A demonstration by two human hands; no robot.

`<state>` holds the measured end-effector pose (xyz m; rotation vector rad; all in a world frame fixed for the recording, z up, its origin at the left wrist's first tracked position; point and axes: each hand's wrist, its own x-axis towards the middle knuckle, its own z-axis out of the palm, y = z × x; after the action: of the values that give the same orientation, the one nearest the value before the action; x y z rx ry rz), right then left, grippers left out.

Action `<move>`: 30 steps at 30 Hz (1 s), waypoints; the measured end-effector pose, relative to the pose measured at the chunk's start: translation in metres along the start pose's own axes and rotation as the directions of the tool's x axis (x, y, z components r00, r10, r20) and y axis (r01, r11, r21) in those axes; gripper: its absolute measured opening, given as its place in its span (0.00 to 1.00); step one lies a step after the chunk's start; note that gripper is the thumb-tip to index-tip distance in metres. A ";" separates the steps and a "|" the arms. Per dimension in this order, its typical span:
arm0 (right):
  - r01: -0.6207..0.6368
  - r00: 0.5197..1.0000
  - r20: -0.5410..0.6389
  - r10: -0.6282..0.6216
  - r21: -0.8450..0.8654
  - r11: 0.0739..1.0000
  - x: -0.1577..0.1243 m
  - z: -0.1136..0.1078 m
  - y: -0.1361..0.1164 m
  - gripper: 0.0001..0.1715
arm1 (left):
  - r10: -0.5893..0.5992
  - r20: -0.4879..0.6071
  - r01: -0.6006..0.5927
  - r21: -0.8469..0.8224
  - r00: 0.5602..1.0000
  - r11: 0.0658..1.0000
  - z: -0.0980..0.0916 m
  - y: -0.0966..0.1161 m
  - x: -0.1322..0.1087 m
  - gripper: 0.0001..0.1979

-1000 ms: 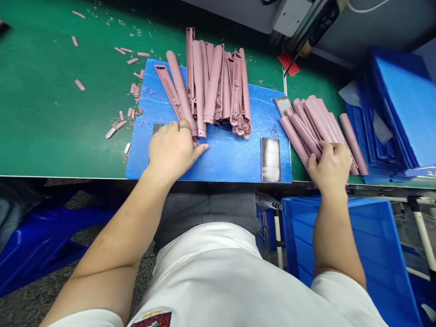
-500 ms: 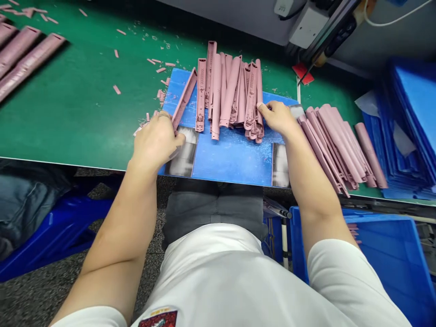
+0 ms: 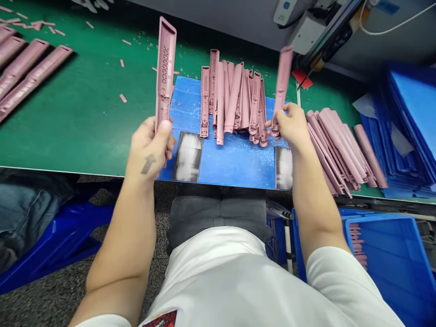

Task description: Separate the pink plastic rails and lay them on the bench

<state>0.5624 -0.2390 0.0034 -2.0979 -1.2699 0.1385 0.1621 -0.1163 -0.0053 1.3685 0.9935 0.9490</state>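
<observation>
My left hand (image 3: 151, 141) is closed around the lower part of a pink plastic shell (image 3: 165, 68), held upright with its ribbed hollow side towards me. On the right, my right hand (image 3: 289, 122) grips the bottom end of another pink part (image 3: 283, 75), which is raised and slightly blurred. Between the hands, a pile of pink shells (image 3: 234, 100) lies on a blue mat (image 3: 235, 163), some hollow side up, others rounded side up.
More pink parts lie at the far left (image 3: 34, 75) and right (image 3: 340, 145) of the green table (image 3: 91, 127). Pink scraps are scattered at the back left. Blue sheets (image 3: 402, 136) are stacked at right, above a blue bin (image 3: 395, 254) containing pink parts.
My left hand has lifted and turned its pink shell upright. My right hand has moved right from the pile and now holds up a pink part. The view has shifted slightly.
</observation>
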 end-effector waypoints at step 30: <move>0.012 0.995 -0.076 0.065 0.737 0.676 -0.182 0.085 -0.134 0.44 | 0.200 0.308 -0.098 -0.316 0.930 0.944 0.137 -0.012 -0.097 0.44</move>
<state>0.3328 -0.3061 -0.0261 -1.3836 -0.8989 0.4782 0.2611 -0.2514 -0.0208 1.3078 0.4695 0.8965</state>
